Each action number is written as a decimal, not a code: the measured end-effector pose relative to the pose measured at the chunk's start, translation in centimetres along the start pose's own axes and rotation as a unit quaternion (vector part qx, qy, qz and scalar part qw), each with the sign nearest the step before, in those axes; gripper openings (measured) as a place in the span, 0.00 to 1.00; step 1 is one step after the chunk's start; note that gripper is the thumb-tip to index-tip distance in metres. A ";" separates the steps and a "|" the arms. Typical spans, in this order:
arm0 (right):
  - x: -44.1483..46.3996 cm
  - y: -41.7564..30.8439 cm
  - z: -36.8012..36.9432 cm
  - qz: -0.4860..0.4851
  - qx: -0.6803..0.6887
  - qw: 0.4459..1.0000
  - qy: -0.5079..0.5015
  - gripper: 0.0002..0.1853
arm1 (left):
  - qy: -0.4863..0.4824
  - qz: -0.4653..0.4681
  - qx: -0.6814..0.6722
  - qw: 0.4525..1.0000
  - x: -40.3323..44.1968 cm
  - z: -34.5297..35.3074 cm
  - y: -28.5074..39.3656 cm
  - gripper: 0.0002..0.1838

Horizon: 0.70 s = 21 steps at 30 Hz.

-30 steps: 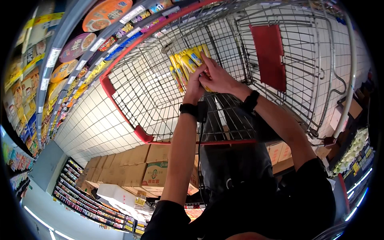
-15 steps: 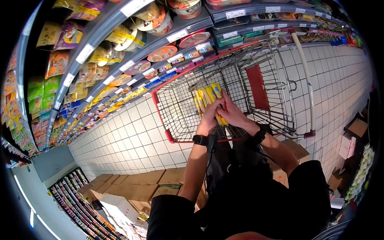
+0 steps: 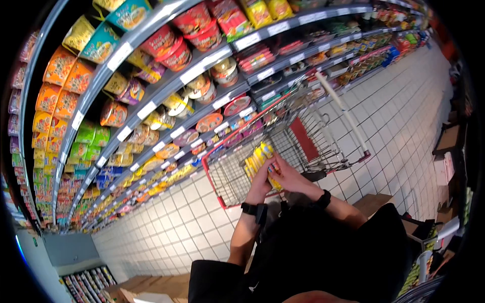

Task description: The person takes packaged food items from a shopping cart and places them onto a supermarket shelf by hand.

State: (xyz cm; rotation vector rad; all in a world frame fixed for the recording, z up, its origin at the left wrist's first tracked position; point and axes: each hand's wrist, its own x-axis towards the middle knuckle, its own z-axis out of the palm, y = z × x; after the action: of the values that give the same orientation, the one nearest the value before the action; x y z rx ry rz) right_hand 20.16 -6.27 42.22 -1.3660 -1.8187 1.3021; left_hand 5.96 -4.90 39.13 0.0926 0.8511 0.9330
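Both of my hands hold a pack of yellow stick-shaped packets (image 3: 259,157) above the basket of a shopping cart (image 3: 230,183). My left hand (image 3: 260,182) is closed around the pack's near left side. On the other side my right hand (image 3: 292,178) grips it, with the fingertips close to those of the left. The lower part of the pack is partly hidden by the hands. A dark band sits on each wrist. The cart has a red rim, a red panel (image 3: 304,140) and a pale handle bar (image 3: 343,112).
Long shelves (image 3: 212,60) of noodle bowls and packets curve along the far left and top. White floor tiles (image 3: 156,227) run beside the cart. Cardboard boxes (image 3: 156,285) stand at the lower left, another box (image 3: 373,204) at the right.
My view has tilted up and turned toward the shelves, so more of the upper rows shows. The cart and hands appear lower in the picture; both hands still hold the yellow pack.
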 end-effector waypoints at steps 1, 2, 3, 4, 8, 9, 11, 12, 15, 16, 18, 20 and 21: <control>-0.8 -0.2 0.1 -0.017 -0.017 1.000 0.017 0.42 | -0.004 0.001 -0.007 1.000 -1.1 1.1 0.1 0.14; -1.2 -0.3 0.1 -0.036 -0.039 0.998 0.034 0.41 | -0.011 0.005 -0.016 1.000 -1.9 1.6 -0.1 0.14; -2.2 -3.2 -1.7 0.034 0.004 0.999 -0.021 0.40 | 0.001 0.005 0.014 1.000 -3.2 2.5 0.3 0.15; -2.6 -3.4 -1.8 0.022 -0.022 1.000 0.003 0.40 | -0.036 0.012 0.016 0.999 -3.6 3.3 0.3 0.15; -6.1 -4.4 -0.5 -0.013 -0.041 0.997 0.060 0.38 | -0.077 0.002 0.053 0.996 -7.0 4.2 -0.6 0.17; -7.3 -6.1 -1.1 0.021 -0.004 0.998 0.051 0.38 | -0.067 -0.009 0.062 0.996 -7.9 5.1 -0.6 0.17; -8.9 -6.4 -0.8 0.042 0.012 0.996 0.072 0.38 | -0.093 -0.024 0.051 0.994 -6.8 3.6 -2.1 0.18; -9.9 -7.0 -1.4 0.048 0.022 0.996 0.076 0.38 | -0.088 -0.032 0.058 0.994 -7.8 4.9 -2.5 0.18; -12.7 -6.9 -2.4 0.001 0.013 0.989 0.149 0.40 | -0.079 -0.054 0.069 0.993 -9.0 7.0 -4.2 0.19; -13.5 -6.5 -2.9 -0.005 0.010 0.987 0.162 0.40 | -0.090 -0.052 0.077 0.992 -9.0 7.6 -5.0 0.19; -15.8 -7.5 -4.2 0.030 0.047 0.987 0.154 0.39 | -0.099 -0.076 0.087 0.988 -10.2 9.5 -6.2 0.17; -17.3 -6.7 -4.6 0.014 0.045 0.982 0.182 0.39 | -0.103 -0.065 0.112 0.986 -9.9 10.2 -7.7 0.17; -18.1 -6.9 -5.3 0.025 0.025 0.979 0.199 0.39 | -0.108 -0.082 0.120 0.983 -10.1 11.2 -8.2 0.18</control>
State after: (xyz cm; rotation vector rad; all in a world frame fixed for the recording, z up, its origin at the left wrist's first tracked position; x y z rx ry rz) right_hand 28.14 -21.13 53.16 -1.5253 -1.4783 1.0017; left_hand 15.94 -14.26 49.39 0.3230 0.7530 0.6503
